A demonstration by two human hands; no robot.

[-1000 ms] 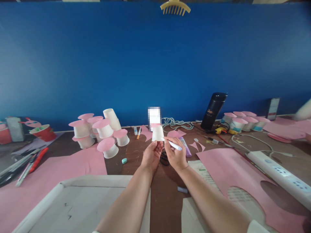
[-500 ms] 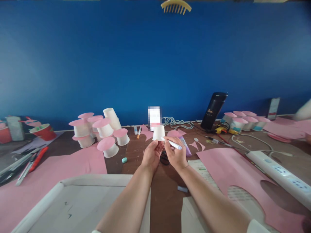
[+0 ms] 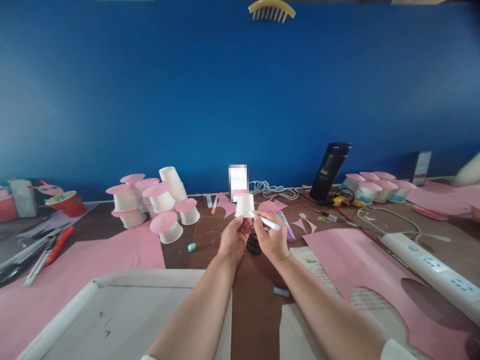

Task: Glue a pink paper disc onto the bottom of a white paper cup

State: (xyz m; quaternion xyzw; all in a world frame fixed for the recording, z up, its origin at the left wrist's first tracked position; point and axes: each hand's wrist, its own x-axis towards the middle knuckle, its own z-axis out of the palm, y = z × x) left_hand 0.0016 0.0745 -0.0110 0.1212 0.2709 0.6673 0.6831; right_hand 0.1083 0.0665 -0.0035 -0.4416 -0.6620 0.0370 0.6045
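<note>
A small white paper cup (image 3: 245,204), upside down, is held up in the middle of the view. My left hand (image 3: 235,240) grips its lower rim from below, fingers closed. Closed round a white marker with a pale violet end (image 3: 270,223) is my right hand (image 3: 274,242); the marker's tip is at the cup's lower right side. Whether the tip touches the cup is too small to tell. Behind the cup stands a phone-like white panel (image 3: 238,181), partly blurred out. A marker cap (image 3: 281,291) lies on the table below my right hand.
White cups with pink discs (image 3: 165,222) and a cup stack (image 3: 173,183) stand left. A black bottle (image 3: 330,171), more disc-topped cups (image 3: 368,191) and a power strip (image 3: 431,272) are right. Pink paper (image 3: 93,260), cutters (image 3: 37,255) and a white board (image 3: 142,320) lie nearer.
The marker's tip and my right fingers have shifted very slightly at the cup. Otherwise both hands and the cup hold almost the same place.
</note>
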